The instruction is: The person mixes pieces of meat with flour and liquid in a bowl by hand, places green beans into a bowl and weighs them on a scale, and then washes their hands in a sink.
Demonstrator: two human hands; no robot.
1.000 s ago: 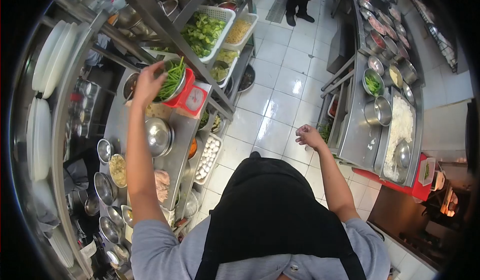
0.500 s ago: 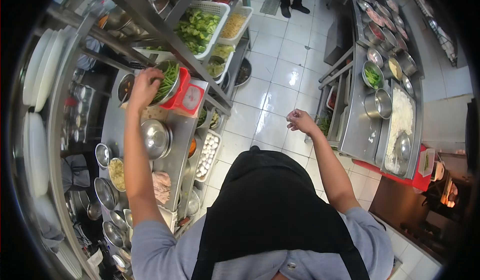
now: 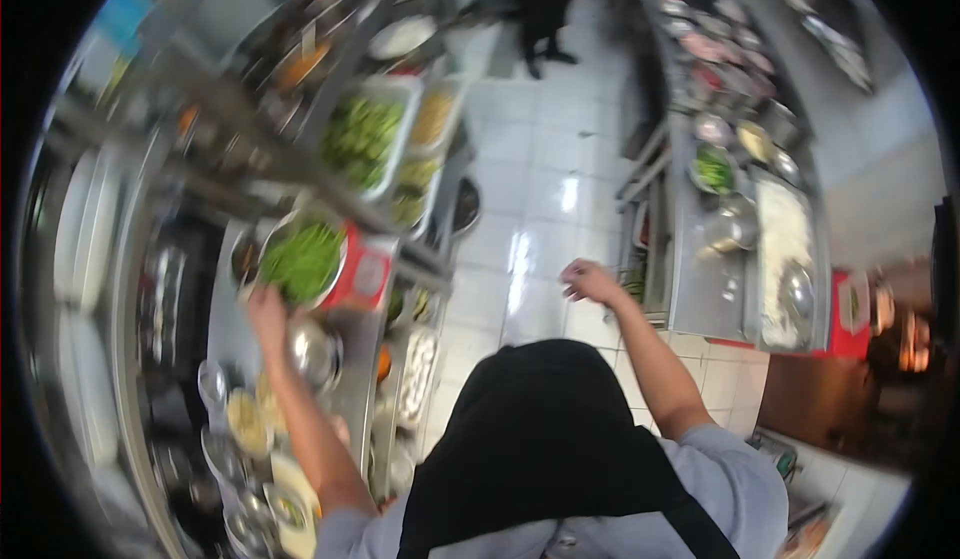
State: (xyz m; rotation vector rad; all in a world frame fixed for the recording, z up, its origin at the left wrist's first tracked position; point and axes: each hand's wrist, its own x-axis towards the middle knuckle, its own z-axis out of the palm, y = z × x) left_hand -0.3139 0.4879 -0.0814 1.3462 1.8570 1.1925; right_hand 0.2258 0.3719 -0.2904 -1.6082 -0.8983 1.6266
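My left hand [image 3: 266,311] is at the near left rim of a metal bowl heaped with cut green beans [image 3: 303,261]. Motion blur smears its fingers, so I cannot tell whether they grip the rim or hold anything. Against the bowl's right side is a red kitchen scale [image 3: 362,271] with a pale face. Just left of the bowl stands a small dark container [image 3: 245,257]. My right hand [image 3: 588,281] hangs in the air over the floor, its fingers loosely bent with nothing visible in them.
Upturned metal bowls [image 3: 312,351] lie on the left counter. White baskets of broccoli [image 3: 360,139] and other food stand beyond. A steel counter [image 3: 700,289] with bowls and a tray of white food [image 3: 785,219] runs along the right. A person in dark clothes [image 3: 545,9] stands up the aisle.
My left hand has come out from over the green beans to the bowl's near edge. More of the beans shows. My right hand stays in the air; the whole view has shifted and blurred.
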